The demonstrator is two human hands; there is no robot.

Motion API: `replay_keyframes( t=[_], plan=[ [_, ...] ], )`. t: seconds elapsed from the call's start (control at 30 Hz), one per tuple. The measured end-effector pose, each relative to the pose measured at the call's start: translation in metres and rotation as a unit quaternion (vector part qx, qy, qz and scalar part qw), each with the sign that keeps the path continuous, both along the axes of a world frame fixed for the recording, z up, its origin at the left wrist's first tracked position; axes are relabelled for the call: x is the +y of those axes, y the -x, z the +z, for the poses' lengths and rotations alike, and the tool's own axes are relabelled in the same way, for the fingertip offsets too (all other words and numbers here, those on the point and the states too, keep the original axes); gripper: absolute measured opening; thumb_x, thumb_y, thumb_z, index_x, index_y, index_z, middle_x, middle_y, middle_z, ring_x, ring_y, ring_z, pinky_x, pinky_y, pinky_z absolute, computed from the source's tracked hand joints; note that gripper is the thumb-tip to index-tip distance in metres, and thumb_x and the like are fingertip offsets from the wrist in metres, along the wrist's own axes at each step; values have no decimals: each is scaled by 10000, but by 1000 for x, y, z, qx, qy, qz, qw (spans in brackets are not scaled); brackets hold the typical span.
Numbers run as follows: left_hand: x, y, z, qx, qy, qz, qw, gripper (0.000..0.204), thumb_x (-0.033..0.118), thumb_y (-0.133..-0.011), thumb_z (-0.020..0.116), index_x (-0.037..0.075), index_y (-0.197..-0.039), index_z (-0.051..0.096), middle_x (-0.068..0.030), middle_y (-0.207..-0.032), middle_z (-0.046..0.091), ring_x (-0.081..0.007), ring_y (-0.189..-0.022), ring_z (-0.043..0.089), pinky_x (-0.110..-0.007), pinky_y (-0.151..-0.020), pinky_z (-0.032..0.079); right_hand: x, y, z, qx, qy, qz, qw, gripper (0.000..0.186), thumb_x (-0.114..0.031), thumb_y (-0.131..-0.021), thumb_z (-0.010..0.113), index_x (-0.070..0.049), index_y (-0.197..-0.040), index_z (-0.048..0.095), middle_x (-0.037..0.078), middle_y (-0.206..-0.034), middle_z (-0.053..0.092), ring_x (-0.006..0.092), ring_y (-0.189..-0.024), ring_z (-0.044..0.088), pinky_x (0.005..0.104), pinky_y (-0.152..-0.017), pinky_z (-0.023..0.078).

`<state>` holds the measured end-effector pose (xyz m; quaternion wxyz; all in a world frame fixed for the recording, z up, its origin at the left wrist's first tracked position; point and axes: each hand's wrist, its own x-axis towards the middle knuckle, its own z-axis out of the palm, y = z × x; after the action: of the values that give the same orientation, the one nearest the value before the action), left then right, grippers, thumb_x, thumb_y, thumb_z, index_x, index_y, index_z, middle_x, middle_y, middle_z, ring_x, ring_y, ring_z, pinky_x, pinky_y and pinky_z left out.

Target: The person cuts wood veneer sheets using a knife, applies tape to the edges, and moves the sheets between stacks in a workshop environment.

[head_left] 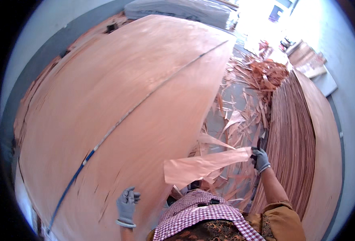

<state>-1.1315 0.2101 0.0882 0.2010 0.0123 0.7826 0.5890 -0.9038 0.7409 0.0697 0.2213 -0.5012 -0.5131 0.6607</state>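
Note:
My right hand point(261, 159), in a grey glove, grips the right end of a torn strip of pinkish wood veneer point(199, 164), held out over the gap between two stacks. My left hand point(127, 203), also gloved, is over the large veneer sheet point(109, 96) on the left, fingers loosely bent and apart, holding nothing. A long thin rod point(90, 154), blue along its lower part, lies diagonally on that sheet. Just right of my right hand stands a tall stack of veneer edges point(286, 148), with a pale sheet point(324, 144) along its outer side.
Torn veneer scraps point(266, 72) litter the grey floor point(221, 120) between the stacks. A wrapped bale point(177, 10) stands at the back. Boards point(306, 60) lean by the right wall point(342, 52). A bright opening is at the far end.

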Motion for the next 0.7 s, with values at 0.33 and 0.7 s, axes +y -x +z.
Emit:
replay_keyframes(
  t=[0.33, 0.7],
  plan=[
    [230, 43, 6, 256, 31, -284, 924, 398, -83, -723, 379, 3, -1047, 593, -169, -1155, 570, -281, -1113, 531, -351, -919, 442, 53, -152, -83, 34, 88, -147, 985, 201, -98, -762, 583, -58, -959, 597, 43, -734, 613, 157, -587, 566, 267, -446, 408],
    [478, 19, 20, 224, 183, -550, 783, 267, 141, -825, 533, 19, -1058, 579, -178, -1057, 601, -341, -953, 588, -383, -820, 473, 237, -145, -41, 9, 8, -143, 990, 197, -88, -831, 590, -38, -1021, 612, 10, -789, 602, 102, -665, 556, 231, -590, 453]
  ],
)
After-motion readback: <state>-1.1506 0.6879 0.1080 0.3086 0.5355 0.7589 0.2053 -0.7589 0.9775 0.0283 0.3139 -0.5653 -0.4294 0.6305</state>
